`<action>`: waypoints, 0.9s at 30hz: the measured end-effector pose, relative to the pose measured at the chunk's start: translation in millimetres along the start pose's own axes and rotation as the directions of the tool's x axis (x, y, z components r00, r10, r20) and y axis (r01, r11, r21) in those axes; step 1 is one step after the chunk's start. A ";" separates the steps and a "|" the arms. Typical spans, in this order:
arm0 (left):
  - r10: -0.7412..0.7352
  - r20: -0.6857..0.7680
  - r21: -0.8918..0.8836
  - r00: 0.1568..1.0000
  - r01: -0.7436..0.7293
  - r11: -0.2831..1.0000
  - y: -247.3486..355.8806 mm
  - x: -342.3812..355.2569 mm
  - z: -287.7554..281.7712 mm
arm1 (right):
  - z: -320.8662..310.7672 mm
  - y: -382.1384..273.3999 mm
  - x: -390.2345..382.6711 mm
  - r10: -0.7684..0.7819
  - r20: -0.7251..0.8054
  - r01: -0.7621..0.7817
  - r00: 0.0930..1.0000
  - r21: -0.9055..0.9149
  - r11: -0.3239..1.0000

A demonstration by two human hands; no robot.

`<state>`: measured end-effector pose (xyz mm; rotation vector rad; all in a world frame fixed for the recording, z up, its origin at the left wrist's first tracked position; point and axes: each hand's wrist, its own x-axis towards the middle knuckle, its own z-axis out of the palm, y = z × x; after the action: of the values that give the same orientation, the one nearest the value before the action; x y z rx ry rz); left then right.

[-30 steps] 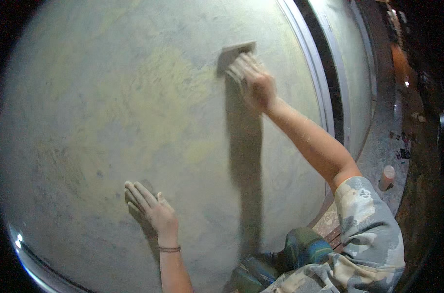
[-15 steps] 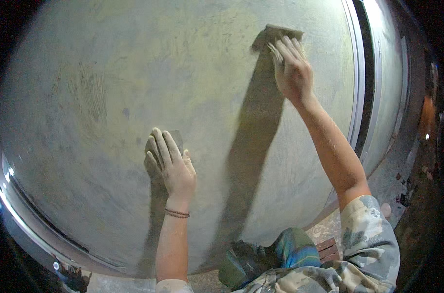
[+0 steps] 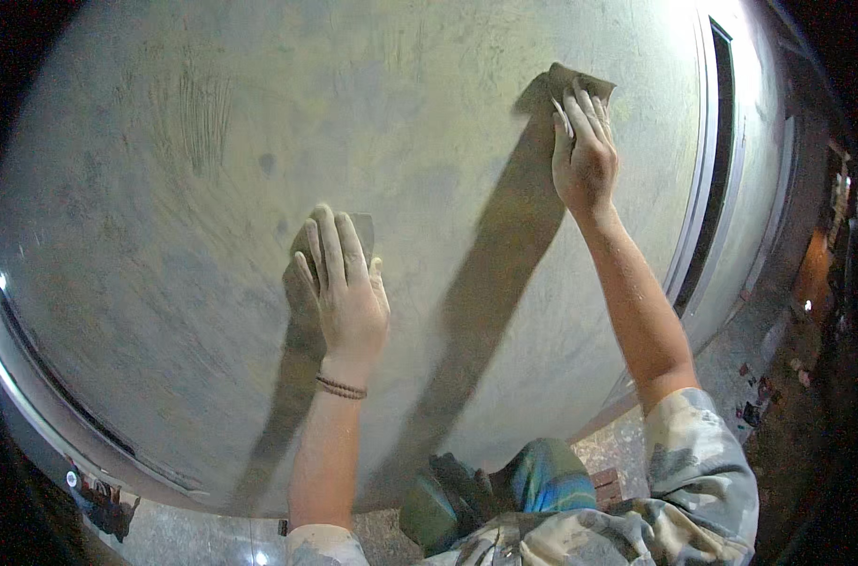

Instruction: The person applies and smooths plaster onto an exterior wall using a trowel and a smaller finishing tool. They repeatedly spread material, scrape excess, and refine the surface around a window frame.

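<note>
Upper sheet (image 3: 590, 82), dark grey-brown, slightly curled

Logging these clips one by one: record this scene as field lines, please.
Surface: broad, mottled grey and yellowish green, scratch marks at upper left
Left hand: fingers extended over a flat grey sheet
Right hand: holds a curled sheet at the surface, higher up
Left wrist: beaded bracelet
Clothing: patterned sleeves
Shadows: stretching down-left from both hands
</note>
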<state>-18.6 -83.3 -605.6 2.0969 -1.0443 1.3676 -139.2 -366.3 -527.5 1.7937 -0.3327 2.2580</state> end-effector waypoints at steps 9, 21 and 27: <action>0.030 -0.045 0.029 0.999 -0.029 0.999 -1.4 -1.1 -0.9 | -47.9 -37.1 -150.8 -0.357 0.347 0.263 0.868 0.288 0.921; 0.013 -0.036 0.036 0.999 -0.012 0.999 -3.2 -2.7 5.4 | -55.5 -55.0 -204.7 -0.264 0.414 0.117 0.871 0.346 0.931; -0.008 -0.008 0.076 1.000 0.008 0.997 -2.8 -2.6 6.3 | -20.7 16.8 -74.8 0.216 0.153 -0.222 0.964 0.027 0.975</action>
<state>-13.3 -85.0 -610.5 2.1454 -0.9944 1.4313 -147.4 -378.9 -605.6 2.0465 -0.5382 2.2934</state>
